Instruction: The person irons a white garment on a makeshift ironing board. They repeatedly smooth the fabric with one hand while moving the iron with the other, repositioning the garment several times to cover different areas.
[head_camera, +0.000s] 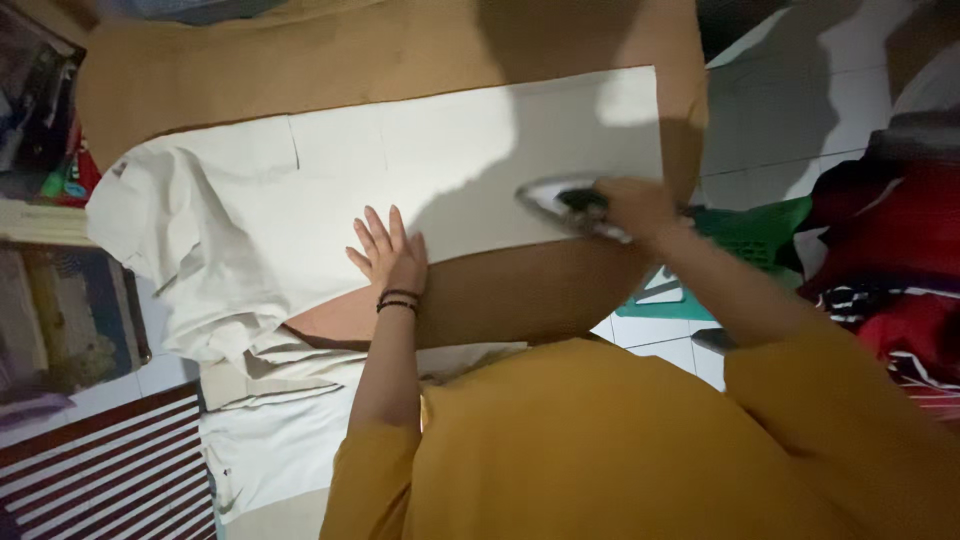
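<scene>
A pair of white trousers (300, 190) lies spread across a brown ironing surface (300, 60). My left hand (388, 250) rests flat on the trouser leg near its lower edge, fingers apart, with dark bands at the wrist. My right hand (632, 205) grips the handle of a clothes iron (560, 203), which sits on the right part of the same trouser leg. My mustard-yellow sleeves fill the lower part of the view.
A green plastic basket (755, 232) and red clothes (900, 250) lie on the white tiled floor at right. A striped mat (110, 470) is at lower left. Cluttered shelves with coloured items (40, 160) stand at the left edge.
</scene>
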